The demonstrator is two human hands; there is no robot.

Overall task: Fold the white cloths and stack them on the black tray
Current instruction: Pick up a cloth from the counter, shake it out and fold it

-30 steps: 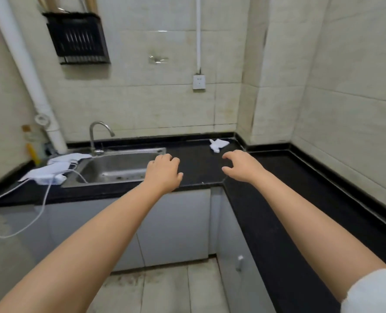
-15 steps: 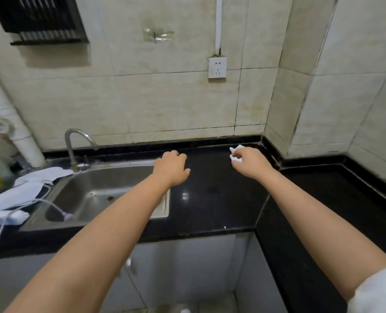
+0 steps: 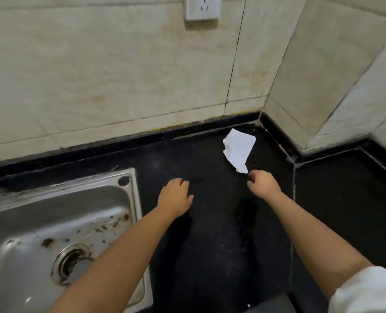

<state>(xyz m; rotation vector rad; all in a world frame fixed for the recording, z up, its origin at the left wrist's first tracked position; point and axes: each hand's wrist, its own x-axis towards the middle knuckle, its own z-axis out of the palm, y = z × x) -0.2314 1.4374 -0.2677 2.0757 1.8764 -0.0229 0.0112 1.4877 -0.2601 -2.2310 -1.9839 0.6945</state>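
Note:
A small crumpled white cloth (image 3: 239, 148) lies on the black countertop (image 3: 212, 249), close to the back corner of the tiled walls. My right hand (image 3: 263, 185) is just in front of it, fingers curled, pinching the cloth's near tip. The cloth stretches from that tip towards the wall. My left hand (image 3: 175, 197) hovers palm down over the counter to the left, beside the sink, with loosely bent fingers and nothing in it. No black tray shows in this view.
A stainless steel sink (image 3: 128, 199) with a stained basin and drain fills the lower left. Tiled walls meet in a corner at the back right, with a white socket (image 3: 202, 7) above. The counter continues to the right past a seam.
The view has moved closer and tilted down onto the counter. My right hand has drawn back from on top of the cloth and now grips its near tip. My left hand stays beside the sink.

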